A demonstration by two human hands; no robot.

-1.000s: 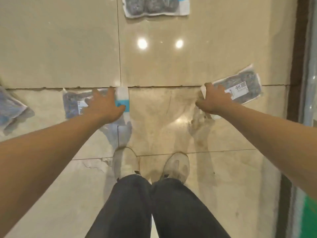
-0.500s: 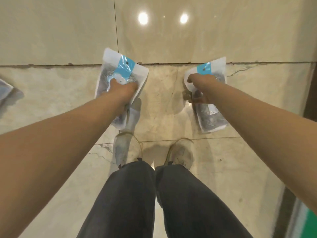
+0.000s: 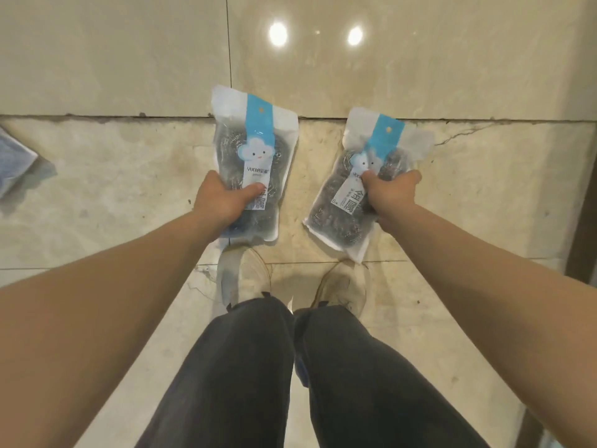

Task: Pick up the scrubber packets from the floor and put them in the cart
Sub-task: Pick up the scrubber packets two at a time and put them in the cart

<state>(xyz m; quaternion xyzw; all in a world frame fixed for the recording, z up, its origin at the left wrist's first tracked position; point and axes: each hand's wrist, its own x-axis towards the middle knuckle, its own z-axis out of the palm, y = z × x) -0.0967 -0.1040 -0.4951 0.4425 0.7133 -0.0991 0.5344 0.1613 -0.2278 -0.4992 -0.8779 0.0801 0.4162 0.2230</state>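
Head view, looking down: left hand (image 3: 223, 202) gripping the left scrubber packet (image 3: 253, 163) at its lower half, thumb curled across the printed label, packet lifted off the floor (image 3: 113, 59) with its blue header strip pointing away. Right hand (image 3: 392, 194) gripping the right scrubber packet (image 3: 352, 185) from its right edge, thumb pressed on the front, packet tilted and likewise held above the tiles. Both packets side by side, apart, showing grey steel-wool coils through clear plastic. Below them, two pale shoes (image 3: 252, 276) and dark trousers (image 3: 245, 376). At the left edge, part of another packet (image 3: 13, 160) lying on the floor. Cart outside this view.
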